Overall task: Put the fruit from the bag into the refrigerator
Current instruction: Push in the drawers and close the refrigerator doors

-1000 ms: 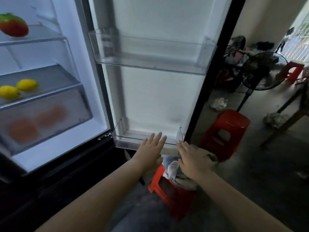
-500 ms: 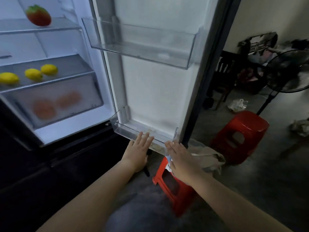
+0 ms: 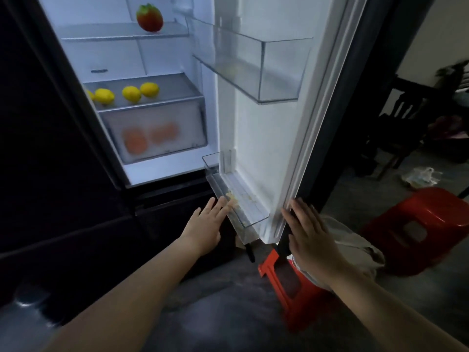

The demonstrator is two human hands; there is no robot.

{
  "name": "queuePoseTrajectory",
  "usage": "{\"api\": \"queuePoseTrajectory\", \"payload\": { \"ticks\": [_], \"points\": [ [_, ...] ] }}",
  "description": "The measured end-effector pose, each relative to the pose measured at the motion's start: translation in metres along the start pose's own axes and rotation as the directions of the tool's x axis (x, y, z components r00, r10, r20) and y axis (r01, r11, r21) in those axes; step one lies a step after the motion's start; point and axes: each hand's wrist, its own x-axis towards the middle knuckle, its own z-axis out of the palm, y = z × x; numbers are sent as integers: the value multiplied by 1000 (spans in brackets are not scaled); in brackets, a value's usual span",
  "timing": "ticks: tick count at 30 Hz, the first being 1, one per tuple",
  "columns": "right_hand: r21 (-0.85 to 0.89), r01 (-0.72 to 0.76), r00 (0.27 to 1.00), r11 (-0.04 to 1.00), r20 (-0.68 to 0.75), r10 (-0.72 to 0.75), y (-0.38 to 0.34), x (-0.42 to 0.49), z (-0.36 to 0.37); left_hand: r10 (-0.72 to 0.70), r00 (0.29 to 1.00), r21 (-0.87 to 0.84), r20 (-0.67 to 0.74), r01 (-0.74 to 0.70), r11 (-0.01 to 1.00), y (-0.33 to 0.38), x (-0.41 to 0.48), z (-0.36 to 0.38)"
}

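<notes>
The refrigerator stands open with its door (image 3: 269, 138) swung partly toward the cabinet. A red-green mango (image 3: 149, 17) lies on the top shelf, several yellow lemons (image 3: 130, 94) on the shelf below, and two oranges (image 3: 149, 138) show through the frosted drawer. My left hand (image 3: 206, 222) has straight fingers touching the lower door bin (image 3: 233, 201). My right hand (image 3: 308, 235) presses flat against the door's outer edge. The beige bag (image 3: 355, 250) sits on a red stool (image 3: 291, 288) behind my right hand.
A second red stool (image 3: 421, 227) stands to the right on the dark floor. A dark chair (image 3: 398, 128) and a crumpled white plastic bag (image 3: 418, 177) lie further back. An upper door bin (image 3: 256, 64) juts out above.
The door has swung leftward toward the cabinet with both hands on its lower end. My right hand has left the bag and moved to the door's edge.
</notes>
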Motion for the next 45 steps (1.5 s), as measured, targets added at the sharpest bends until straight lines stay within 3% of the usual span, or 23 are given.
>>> {"api": "queuePoseTrajectory", "payload": {
  "ticks": [3,5,9,14,21,26,28,31,33,36,39,42,45],
  "points": [
    [131,-130,970,983,-190,154,-11,7,-8,-41,999,-12,13,41,999,-16,-7,3],
    [155,-142,959,978,-222,175,-15,13,-9,-59,998,-23,17,59,998,-27,-10,3],
    [83,-40,970,996,-235,59,-29,21,-1,-78,997,-43,17,79,996,-46,-16,2],
    [32,-73,961,997,-266,79,-69,36,3,-67,997,-89,25,69,994,-66,-39,-1],
    [19,-129,958,992,-255,129,-138,68,7,35,997,-140,-76,-46,989,-100,-91,-10],
    [92,-71,971,993,-220,90,-186,98,-1,83,992,-106,-98,-93,990,-131,-116,-23],
    [212,-88,958,973,-251,142,-199,109,-9,92,984,-102,-155,-109,989,-145,-124,-33],
    [315,-167,919,934,-293,263,-213,129,-18,131,906,-65,-402,-171,983,-163,-134,-55],
    [350,-188,928,918,-242,283,-219,148,-16,183,813,5,-553,-217,976,-171,-137,-72],
    [358,-181,966,916,-110,233,-230,178,-5,290,739,142,-608,-258,956,-179,-130,-100],
    [336,-146,986,930,-22,162,-241,202,7,290,771,195,-567,-216,957,-187,-119,-115],
    [335,-97,995,937,30,92,-251,227,16,173,843,184,-509,-89,979,-204,-108,-109],
    [320,-15,999,947,43,1,-251,253,25,75,833,162,-548,18,987,-226,-96,-106]
  ]
}}
